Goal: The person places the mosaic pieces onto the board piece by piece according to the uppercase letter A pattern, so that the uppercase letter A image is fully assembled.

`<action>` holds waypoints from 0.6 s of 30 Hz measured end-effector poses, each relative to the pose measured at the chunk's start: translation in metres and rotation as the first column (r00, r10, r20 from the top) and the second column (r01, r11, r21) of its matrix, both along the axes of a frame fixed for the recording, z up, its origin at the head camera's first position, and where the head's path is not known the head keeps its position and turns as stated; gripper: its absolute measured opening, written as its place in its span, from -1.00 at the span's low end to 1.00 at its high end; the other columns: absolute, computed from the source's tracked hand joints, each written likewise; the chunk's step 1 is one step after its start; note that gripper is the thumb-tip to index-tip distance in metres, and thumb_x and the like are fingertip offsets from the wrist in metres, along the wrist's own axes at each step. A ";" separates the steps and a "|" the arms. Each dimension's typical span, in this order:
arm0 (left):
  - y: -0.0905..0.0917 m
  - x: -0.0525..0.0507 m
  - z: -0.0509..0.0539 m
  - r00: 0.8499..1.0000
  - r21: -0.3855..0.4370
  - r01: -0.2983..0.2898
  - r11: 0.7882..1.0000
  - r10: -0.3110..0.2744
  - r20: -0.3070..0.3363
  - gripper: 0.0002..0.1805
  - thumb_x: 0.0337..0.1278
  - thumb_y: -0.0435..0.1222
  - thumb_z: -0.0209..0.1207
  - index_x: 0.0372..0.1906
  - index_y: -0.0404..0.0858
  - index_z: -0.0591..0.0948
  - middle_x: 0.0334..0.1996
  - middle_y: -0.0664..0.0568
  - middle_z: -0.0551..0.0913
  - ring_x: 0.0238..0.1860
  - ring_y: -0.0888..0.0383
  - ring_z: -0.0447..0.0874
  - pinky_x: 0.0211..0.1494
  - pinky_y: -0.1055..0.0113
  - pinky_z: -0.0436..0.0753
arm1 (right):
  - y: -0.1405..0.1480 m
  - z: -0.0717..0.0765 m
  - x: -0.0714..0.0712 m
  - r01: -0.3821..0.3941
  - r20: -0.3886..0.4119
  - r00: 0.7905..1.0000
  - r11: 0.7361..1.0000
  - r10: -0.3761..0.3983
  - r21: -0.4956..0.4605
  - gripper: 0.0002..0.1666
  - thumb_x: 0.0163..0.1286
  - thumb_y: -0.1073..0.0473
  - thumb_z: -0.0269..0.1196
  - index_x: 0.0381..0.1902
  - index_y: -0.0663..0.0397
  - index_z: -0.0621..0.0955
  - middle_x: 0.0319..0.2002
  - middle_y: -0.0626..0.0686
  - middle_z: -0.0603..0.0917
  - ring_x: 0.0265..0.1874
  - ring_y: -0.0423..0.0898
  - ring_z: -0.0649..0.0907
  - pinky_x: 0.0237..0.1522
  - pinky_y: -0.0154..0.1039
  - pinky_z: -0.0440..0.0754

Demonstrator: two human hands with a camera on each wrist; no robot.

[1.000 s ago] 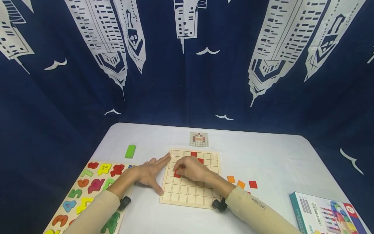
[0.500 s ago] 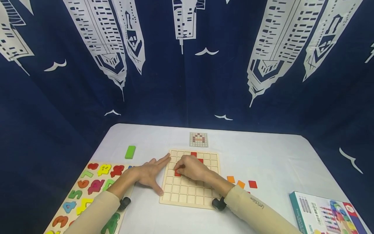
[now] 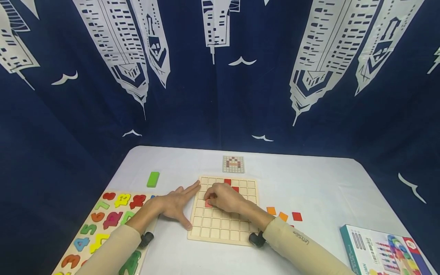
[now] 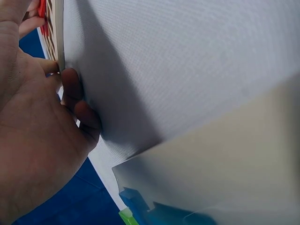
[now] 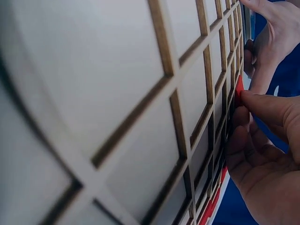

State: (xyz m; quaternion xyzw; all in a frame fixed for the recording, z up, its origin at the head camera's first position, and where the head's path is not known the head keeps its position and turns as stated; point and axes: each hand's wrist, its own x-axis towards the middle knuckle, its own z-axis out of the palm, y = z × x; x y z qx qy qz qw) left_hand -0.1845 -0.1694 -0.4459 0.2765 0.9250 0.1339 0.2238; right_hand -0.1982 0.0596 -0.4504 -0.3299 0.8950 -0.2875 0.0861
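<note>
A wooden grid board (image 3: 220, 232) lies on the white table. My left hand (image 3: 175, 204) is spread at its left side, index fingertip by the upper left corner and thumb by the lower left edge. Over the board's upper middle, my right hand (image 3: 227, 197) bends its fingers and pinches a red square tile (image 3: 208, 203) at a cell in the left part. The right wrist view shows the thumb on that red tile (image 5: 239, 91), other fingers curled beside it. Two more red tiles (image 3: 227, 181) sit in cells near the top; the right hand covers some cells.
A small pattern card (image 3: 233, 164) lies behind the board. Orange tiles (image 3: 271, 211) and red tiles (image 3: 297, 216) lie to the right. A number puzzle board (image 3: 110, 208) and a green block (image 3: 152, 179) are at left, a printed box (image 3: 381, 248) at front right.
Both hands stay almost where they were. The red tile under my right fingers shifts very slightly and looks paler now.
</note>
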 end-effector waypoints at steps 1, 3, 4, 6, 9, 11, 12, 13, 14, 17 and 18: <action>0.000 0.000 0.000 1.000 0.004 0.000 1.000 0.000 0.001 0.48 -0.74 0.40 0.33 0.47 0.04 -0.18 0.45 0.26 -0.35 0.34 -0.36 -0.13 0.25 -0.24 0.11 | 0.000 -0.001 0.000 0.002 0.001 1.000 1.000 -0.002 0.002 -0.85 0.19 0.23 0.30 -0.28 -0.12 0.71 -0.43 -0.23 0.54 -0.47 -0.27 0.47 -0.44 -0.42 0.49; 0.000 0.000 -0.001 1.000 0.002 0.000 1.000 0.000 0.002 0.49 -0.74 0.41 0.33 0.47 0.04 -0.19 0.45 0.26 -0.36 0.34 -0.36 -0.13 0.25 -0.24 0.11 | 0.000 -0.001 0.000 0.005 -0.001 1.000 1.000 -0.005 0.006 -0.84 0.18 0.24 0.30 -0.27 -0.10 0.71 -0.41 -0.21 0.55 -0.46 -0.27 0.48 -0.43 -0.42 0.49; 0.000 0.000 -0.001 1.000 0.001 0.000 1.000 0.000 0.003 0.49 -0.75 0.42 0.32 0.47 0.05 -0.19 0.44 0.27 -0.37 0.34 -0.36 -0.13 0.25 -0.24 0.11 | 0.000 -0.001 0.000 0.004 -0.002 1.000 1.000 -0.004 0.008 -0.84 0.18 0.24 0.30 -0.27 -0.10 0.71 -0.40 -0.20 0.56 -0.45 -0.27 0.47 -0.43 -0.42 0.49; 0.000 0.000 -0.002 1.000 -0.002 0.003 1.000 -0.003 0.000 0.49 -0.75 0.43 0.31 0.47 0.05 -0.20 0.44 0.27 -0.38 0.34 -0.35 -0.13 0.24 -0.24 0.11 | 0.000 -0.001 0.000 0.006 -0.001 1.000 1.000 -0.006 0.012 -0.83 0.18 0.25 0.30 -0.27 -0.09 0.71 -0.37 -0.18 0.57 -0.44 -0.26 0.48 -0.42 -0.42 0.49; 0.000 0.000 -0.002 1.000 -0.004 0.004 1.000 -0.004 -0.003 0.49 -0.76 0.43 0.31 0.47 0.06 -0.20 0.44 0.28 -0.38 0.34 -0.35 -0.13 0.25 -0.24 0.11 | 0.000 0.000 0.001 0.004 0.002 1.000 1.000 -0.004 0.015 -0.83 0.18 0.27 0.29 -0.27 -0.08 0.71 -0.37 -0.18 0.57 -0.44 -0.25 0.48 -0.42 -0.42 0.49; 0.000 -0.001 -0.003 1.000 -0.001 0.004 1.000 -0.004 -0.005 0.49 -0.76 0.43 0.31 0.47 0.05 -0.20 0.44 0.27 -0.38 0.34 -0.35 -0.13 0.24 -0.25 0.11 | 0.000 0.000 0.001 0.005 -0.001 1.000 1.000 -0.005 0.017 -0.83 0.18 0.26 0.29 -0.27 -0.08 0.70 -0.38 -0.18 0.56 -0.45 -0.25 0.48 -0.42 -0.42 0.50; 0.000 -0.001 -0.003 1.000 -0.001 0.005 1.000 -0.005 -0.006 0.50 -0.76 0.43 0.31 0.47 0.05 -0.20 0.44 0.27 -0.38 0.34 -0.35 -0.14 0.25 -0.25 0.10 | 0.000 0.000 0.001 0.005 -0.002 1.000 1.000 -0.005 0.017 -0.83 0.18 0.26 0.29 -0.27 -0.08 0.70 -0.38 -0.18 0.56 -0.45 -0.25 0.48 -0.42 -0.42 0.50; 0.000 -0.001 -0.003 1.000 0.000 0.005 1.000 -0.005 -0.007 0.50 -0.76 0.43 0.31 0.47 0.05 -0.20 0.44 0.27 -0.38 0.34 -0.35 -0.14 0.25 -0.25 0.10 | 0.000 0.000 0.000 0.006 -0.003 1.000 1.000 -0.006 0.017 -0.83 0.18 0.26 0.29 -0.27 -0.08 0.70 -0.38 -0.18 0.56 -0.45 -0.25 0.48 -0.42 -0.43 0.49; 0.000 -0.001 -0.003 1.000 0.001 0.006 1.000 -0.006 -0.008 0.49 -0.76 0.43 0.31 0.47 0.05 -0.20 0.44 0.27 -0.38 0.34 -0.35 -0.14 0.25 -0.25 0.10 | 0.000 0.000 0.000 0.006 -0.003 1.000 1.000 -0.006 0.018 -0.83 0.18 0.26 0.29 -0.26 -0.08 0.70 -0.38 -0.18 0.56 -0.45 -0.25 0.48 -0.43 -0.43 0.50; 0.000 -0.001 -0.003 1.000 -0.003 0.009 1.000 -0.009 -0.009 0.49 -0.76 0.43 0.31 0.47 0.05 -0.20 0.44 0.27 -0.38 0.34 -0.34 -0.14 0.25 -0.24 0.10 | 0.000 0.000 0.000 0.003 -0.004 1.000 1.000 -0.003 0.018 -0.83 0.18 0.26 0.29 -0.26 -0.09 0.70 -0.37 -0.17 0.57 -0.44 -0.25 0.48 -0.42 -0.43 0.49; -0.001 -0.001 -0.003 1.000 -0.002 0.008 1.000 -0.008 -0.008 0.49 -0.76 0.43 0.31 0.47 0.05 -0.20 0.44 0.27 -0.38 0.34 -0.35 -0.14 0.25 -0.24 0.10 | 0.000 0.000 0.000 0.002 -0.004 1.000 1.000 -0.002 0.019 -0.83 0.18 0.26 0.29 -0.26 -0.09 0.70 -0.36 -0.17 0.58 -0.44 -0.25 0.48 -0.42 -0.42 0.49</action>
